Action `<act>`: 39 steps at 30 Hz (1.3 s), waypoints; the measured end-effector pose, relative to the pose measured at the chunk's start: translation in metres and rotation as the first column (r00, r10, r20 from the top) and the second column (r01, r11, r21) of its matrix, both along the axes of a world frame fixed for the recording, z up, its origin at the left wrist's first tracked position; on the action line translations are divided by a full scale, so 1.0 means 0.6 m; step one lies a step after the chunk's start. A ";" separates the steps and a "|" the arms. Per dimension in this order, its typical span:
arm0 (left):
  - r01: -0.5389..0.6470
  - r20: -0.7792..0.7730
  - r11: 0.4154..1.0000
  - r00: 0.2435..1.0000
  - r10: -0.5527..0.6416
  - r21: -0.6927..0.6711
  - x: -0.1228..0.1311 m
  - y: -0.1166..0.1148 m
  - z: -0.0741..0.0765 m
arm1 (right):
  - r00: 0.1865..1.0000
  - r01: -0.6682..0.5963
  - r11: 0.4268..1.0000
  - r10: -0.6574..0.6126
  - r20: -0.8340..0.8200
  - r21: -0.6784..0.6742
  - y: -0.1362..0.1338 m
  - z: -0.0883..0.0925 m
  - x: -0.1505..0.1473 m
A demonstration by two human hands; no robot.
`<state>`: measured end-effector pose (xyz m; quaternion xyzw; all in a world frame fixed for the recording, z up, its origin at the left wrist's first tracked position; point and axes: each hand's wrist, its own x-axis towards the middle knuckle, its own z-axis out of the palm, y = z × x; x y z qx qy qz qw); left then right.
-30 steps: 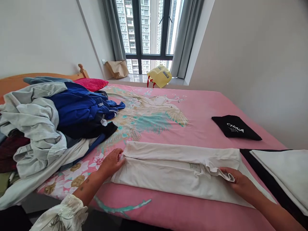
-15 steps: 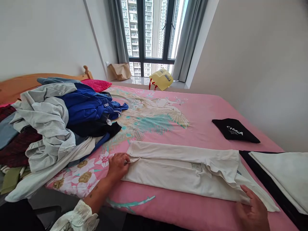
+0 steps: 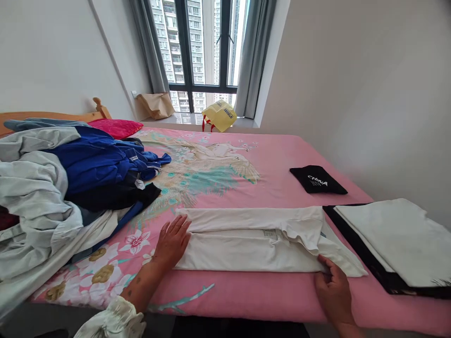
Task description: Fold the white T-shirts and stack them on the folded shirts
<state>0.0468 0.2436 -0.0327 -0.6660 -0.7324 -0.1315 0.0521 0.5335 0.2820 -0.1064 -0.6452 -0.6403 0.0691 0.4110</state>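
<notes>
A white shirt, its sides folded inward into a long strip, lies across the near part of the bed. My left hand rests on the strip's left end, fingers stretched out and flat. At the lower right, my right hand touches the shirt's near edge with its fingertips. Its thumb and forefinger are apart. A small printed patch shows on the cloth near the middle, and loose fabric bunches toward the right end.
A heap of clothes covers the bed's left side. Folded white cloth lies on black fabric at right. A black folded garment with white lettering sits beyond. A yellow bag and a brown paper bag stand by the window.
The view has turned right. My left fingers, bent at the shirt's corner before, now lie flat on its end. My right hand has come closer and touches the shirt's near edge.
</notes>
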 end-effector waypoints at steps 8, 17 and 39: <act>-0.102 -0.018 0.953 0.995 0.101 -0.284 -0.006 0.015 -0.054 | 0.999 -0.007 0.998 0.009 -0.031 0.061 0.009 -0.005 0.002; -0.202 -0.028 0.978 0.979 0.201 -0.058 -0.036 -0.055 -0.020 | 0.994 -0.111 0.976 0.110 0.017 0.189 -0.007 0.013 0.004; 0.167 -0.140 0.972 0.972 -0.190 -0.163 -0.051 -0.115 0.027 | 0.733 -0.277 0.961 0.218 0.644 -0.010 0.011 0.102 0.115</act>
